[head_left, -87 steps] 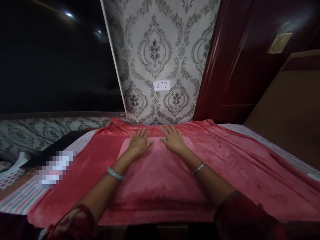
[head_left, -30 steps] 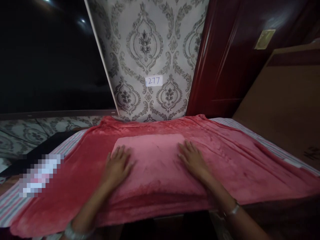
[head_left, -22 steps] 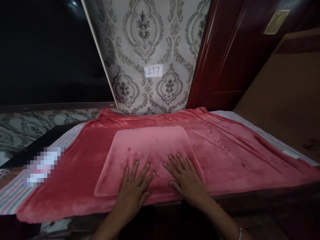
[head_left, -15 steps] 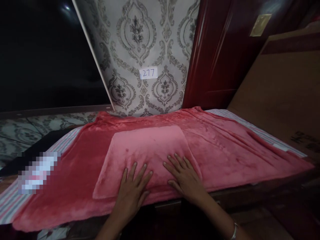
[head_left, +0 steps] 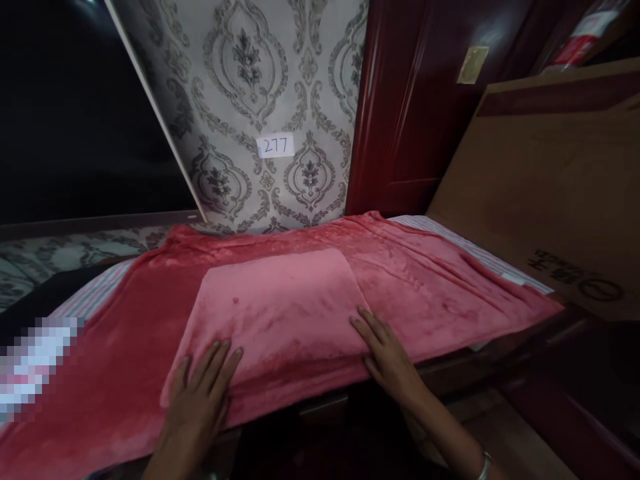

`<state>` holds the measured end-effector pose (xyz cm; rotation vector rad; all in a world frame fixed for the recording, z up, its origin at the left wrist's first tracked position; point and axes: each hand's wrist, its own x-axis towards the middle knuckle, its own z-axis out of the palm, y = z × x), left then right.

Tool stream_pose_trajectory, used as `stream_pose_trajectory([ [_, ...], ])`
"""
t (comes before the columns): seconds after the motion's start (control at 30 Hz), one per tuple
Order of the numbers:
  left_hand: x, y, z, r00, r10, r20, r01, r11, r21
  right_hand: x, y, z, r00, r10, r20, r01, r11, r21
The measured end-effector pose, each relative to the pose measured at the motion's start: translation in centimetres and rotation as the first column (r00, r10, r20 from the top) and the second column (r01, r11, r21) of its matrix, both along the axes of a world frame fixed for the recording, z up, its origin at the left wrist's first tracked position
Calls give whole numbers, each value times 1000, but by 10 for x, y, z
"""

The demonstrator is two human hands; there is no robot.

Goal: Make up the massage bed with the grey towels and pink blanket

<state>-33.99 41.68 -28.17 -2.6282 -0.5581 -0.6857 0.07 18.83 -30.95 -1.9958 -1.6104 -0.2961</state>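
A folded pink plush piece of fabric [head_left: 280, 293] lies flat, its near edge toward me. Beneath it spreads a larger pink-red plush blanket [head_left: 430, 280] that covers most of the table. My left hand [head_left: 203, 393] rests flat on the folded piece's near left corner, fingers stretched out. At its near right edge, my right hand [head_left: 387, 353] lies with fingers extended, touching the plush. Neither hand grips anything.
A striped cloth [head_left: 95, 293] shows under the blanket at both sides. A large cardboard box [head_left: 550, 173] stands at the right, with a bottle [head_left: 587, 37] behind its top edge. A dark screen [head_left: 90, 120] is at the left. A paper label [head_left: 275, 145] reads 277 on the wall.
My hands have moved apart, the left toward the left corner and the right toward the right edge of the folded piece. The view has turned slightly right.
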Motion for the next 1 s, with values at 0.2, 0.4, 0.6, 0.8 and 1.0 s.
stream_pose_trajectory([
  [0.2,-13,-3,11,971,236,-37,-238,968,-75,3,-1,-4,998,22,-59,-18,997,74],
  [0.4,-21,1,11,970,245,12,-242,963,-119,3,2,-6,997,23,-71,-15,994,110],
  [0.6,-29,7,15,974,169,149,-159,984,-79,14,5,1,995,74,-62,-59,973,223],
  [0.8,-20,33,102,901,114,418,-7,968,-251,48,28,87,991,133,-22,-111,901,420],
  [1.0,17,59,237,687,357,633,75,832,-550,77,60,212,895,222,-387,54,807,589],
])
